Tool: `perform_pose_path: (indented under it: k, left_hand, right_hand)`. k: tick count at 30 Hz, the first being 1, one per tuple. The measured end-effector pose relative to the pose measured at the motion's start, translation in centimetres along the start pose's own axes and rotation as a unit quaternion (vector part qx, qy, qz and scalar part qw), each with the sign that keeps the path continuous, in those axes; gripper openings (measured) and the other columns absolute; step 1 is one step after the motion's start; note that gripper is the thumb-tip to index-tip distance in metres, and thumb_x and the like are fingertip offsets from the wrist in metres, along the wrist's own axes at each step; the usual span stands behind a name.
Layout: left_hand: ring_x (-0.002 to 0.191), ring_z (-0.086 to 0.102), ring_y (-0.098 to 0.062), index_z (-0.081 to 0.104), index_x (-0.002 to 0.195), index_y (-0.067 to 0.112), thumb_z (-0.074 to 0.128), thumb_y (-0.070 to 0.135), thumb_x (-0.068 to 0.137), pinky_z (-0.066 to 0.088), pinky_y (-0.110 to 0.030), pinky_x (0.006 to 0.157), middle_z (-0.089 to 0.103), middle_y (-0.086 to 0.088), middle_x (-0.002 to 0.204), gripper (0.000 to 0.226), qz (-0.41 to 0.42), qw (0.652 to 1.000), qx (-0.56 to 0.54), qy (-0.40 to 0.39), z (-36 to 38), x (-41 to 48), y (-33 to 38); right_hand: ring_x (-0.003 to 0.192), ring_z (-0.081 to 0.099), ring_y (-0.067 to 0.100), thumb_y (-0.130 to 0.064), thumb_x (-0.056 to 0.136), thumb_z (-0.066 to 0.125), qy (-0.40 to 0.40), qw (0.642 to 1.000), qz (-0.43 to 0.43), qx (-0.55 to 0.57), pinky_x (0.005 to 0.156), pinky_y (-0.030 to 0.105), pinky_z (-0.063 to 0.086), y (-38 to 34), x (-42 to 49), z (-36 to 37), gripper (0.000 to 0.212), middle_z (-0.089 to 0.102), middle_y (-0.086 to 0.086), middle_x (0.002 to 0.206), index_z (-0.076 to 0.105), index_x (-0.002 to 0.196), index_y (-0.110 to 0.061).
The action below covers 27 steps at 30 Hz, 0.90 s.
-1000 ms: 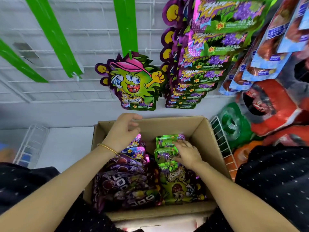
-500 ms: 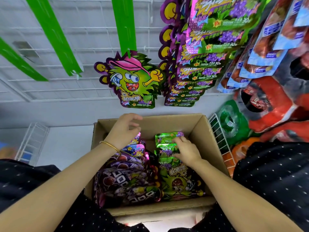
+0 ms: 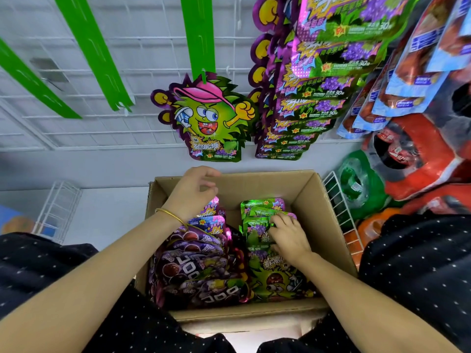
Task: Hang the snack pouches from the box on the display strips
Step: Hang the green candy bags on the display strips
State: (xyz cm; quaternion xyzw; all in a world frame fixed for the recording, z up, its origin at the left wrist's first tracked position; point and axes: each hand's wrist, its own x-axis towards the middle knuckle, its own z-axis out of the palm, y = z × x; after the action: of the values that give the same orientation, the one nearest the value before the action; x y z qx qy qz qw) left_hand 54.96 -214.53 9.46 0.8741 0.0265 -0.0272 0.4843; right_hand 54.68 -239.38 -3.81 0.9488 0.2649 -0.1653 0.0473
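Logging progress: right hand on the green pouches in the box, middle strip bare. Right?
No: the head view shows one pouch hanging on the middle strip. The right hand is on the green pouches in the box.

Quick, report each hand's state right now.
Left hand: open, loosely curled, holding nothing.
Right hand: gripping a green foil snack pouch in the brown cardboard box.

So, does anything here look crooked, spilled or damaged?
Nothing stands out. The purple pouches and green pouches lie in two rows inside the box, where the right hand grips the green ones. One hanging pouch sits on the middle strip. The other strips are only bare.
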Motion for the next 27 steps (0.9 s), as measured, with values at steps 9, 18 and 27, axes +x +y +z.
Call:
perform_pose_path:
  k: [9,18,27]
  left_hand:
    - [0.105,0.053,-0.008,0.050,0.118,0.020,0.063,0.016,0.084,0.041,-0.026,0.096,0.047,-0.003,0.131,0.036,-0.032,0.999,-0.007,-0.025,0.4,0.4,0.3]
    - [0.111,0.056,-0.016,0.042,0.124,0.015,0.082,0.051,0.057,0.049,-0.035,0.094,0.057,0.000,0.119,0.086,-0.174,0.979,-0.082,-0.074,0.4,0.4,-1.1]
    - [0.032,0.040,-0.001,0.058,0.068,0.011,0.066,-0.006,0.076,0.033,-0.015,0.037,0.050,0.005,0.043,0.020,-0.148,0.962,-0.225,0.051,-3.3,0.7,2.2]
  right_hand:
    - [0.073,0.050,0.017,-0.008,0.084,0.064,0.147,0.899,0.121,0.395,0.064,0.026,0.041,3.5,0.3,-12.1,0.027,0.050,-0.007,0.072,0.045,0.072,-0.022]
    - [0.060,0.055,0.013,-0.001,0.087,0.056,0.205,0.551,0.149,0.795,0.051,0.017,0.043,3.8,-1.7,-14.9,0.026,0.053,0.003,0.076,0.052,0.069,-0.019]
    - [0.064,0.060,0.016,-0.006,0.086,0.063,0.164,0.597,0.244,0.747,0.062,0.029,0.052,1.6,-1.1,-13.3,0.009,0.060,0.008,0.081,0.054,0.087,-0.010]
